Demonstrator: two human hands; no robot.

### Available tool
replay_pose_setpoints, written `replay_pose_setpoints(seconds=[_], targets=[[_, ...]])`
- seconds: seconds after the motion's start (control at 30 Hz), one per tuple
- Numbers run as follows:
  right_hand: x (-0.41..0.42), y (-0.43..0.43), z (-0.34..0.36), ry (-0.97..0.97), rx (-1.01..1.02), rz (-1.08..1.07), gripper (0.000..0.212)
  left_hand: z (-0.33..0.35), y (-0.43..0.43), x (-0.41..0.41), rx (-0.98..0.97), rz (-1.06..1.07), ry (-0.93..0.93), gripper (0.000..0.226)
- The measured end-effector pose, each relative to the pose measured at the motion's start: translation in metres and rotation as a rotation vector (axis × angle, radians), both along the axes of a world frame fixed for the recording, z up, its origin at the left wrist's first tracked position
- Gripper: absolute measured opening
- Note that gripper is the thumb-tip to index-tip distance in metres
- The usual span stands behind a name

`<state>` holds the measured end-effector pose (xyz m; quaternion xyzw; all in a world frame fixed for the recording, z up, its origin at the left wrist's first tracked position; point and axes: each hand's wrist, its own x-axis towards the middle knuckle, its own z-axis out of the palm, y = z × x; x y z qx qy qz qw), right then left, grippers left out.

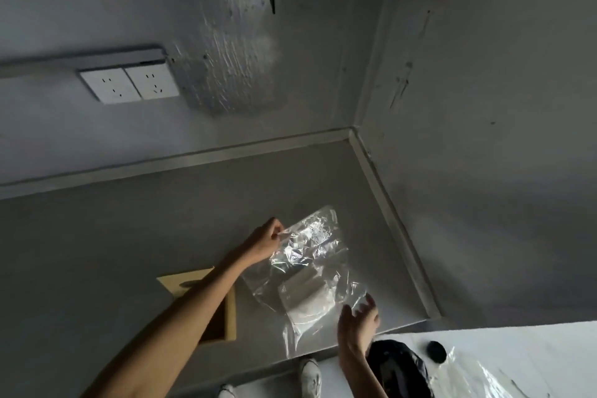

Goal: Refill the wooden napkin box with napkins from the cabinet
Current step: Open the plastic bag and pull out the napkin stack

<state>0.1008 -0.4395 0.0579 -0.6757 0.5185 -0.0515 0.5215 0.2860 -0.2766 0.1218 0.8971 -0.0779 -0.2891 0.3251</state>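
While the left hand pinches the plastic bag, the right hand hovers spread-fingered.

Double wall socket, foil patch, black bag, white shoes.

Grey bench set into a wall corner, raised lip along rear and right edges; open wooden napkin box stands on it; clear plastic bag holding a white napkin stack lies just right of the box.
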Motion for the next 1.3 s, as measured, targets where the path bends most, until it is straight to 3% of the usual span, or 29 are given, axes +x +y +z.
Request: replay_pose_setpoints(seconds=[0.07,0.13,0.2,0.3,0.33,0.43,0.53,0.63,0.7,0.8,0.97,1.03,1.13,1.23,1.3], targets=[[0.011,-0.003,0.012,-0.173,-0.102,0.14,0.034,0.012,-0.001,-0.001,-0.054,-0.037,0.022,0.023],[0.033,-0.006,0.03,-0.311,-0.006,0.225,0.032,0.025,-0.002,-0.005,-0.102,-0.072,0.036,0.022],[0.058,-0.01,0.042,-0.36,-0.074,0.314,0.045,0.034,-0.002,-0.01,-0.127,-0.147,0.001,0.023],[0.095,-0.036,0.037,-0.358,-0.236,0.534,0.084,0.046,-0.004,-0.014,-0.089,-0.257,-0.07,0.031],[0.108,-0.048,0.035,-0.319,-0.183,0.581,0.083,0.05,-0.002,-0.013,-0.081,-0.279,-0.051,0.036],[0.129,-0.07,0.027,-0.26,0.025,0.623,0.032,0.05,0.022,-0.009,-0.007,-0.196,0.016,0.059],[0.128,-0.087,0.031,-0.302,-0.009,0.653,0.018,0.037,0.059,-0.014,0.08,-0.097,0.104,0.072],[0.121,-0.102,0.042,-0.31,-0.008,0.747,0.016,0.03,0.072,-0.028,0.108,-0.127,0.16,0.044],[0.118,-0.104,0.052,-0.298,0.002,0.788,0.019,0.026,0.074,-0.029,0.128,-0.143,0.012,0.022],[0.114,-0.105,0.067,-0.304,0.027,0.859,0.02,0.032,0.082,-0.028,0.128,-0.135,-0.148,0.018],[0.119,-0.114,0.077,-0.374,0.008,0.783,0.01,0.056,0.09,-0.036,-0.227,0.101,-0.077,0.008],[0.124,-0.116,0.061,-0.343,-0.011,0.722,0.008,0.042,0.089,-0.037,-0.31,0.21,0.044,0.029],[0.143,-0.125,0.03,-0.286,-0.034,0.6,0.017,0.024,0.083,-0.024,-0.334,0.306,0.033,0.063],[0.164,-0.132,0.012,-0.225,-0.149,0.588,0.026,0.012,0.07,-0.009,-0.22,0.269,0.008,0.042],[0.165,-0.115,0.026,-0.222,-0.241,0.508,0.012,0.001,0.058,-0.002,-0.233,0.343,-0.036,0.036]])
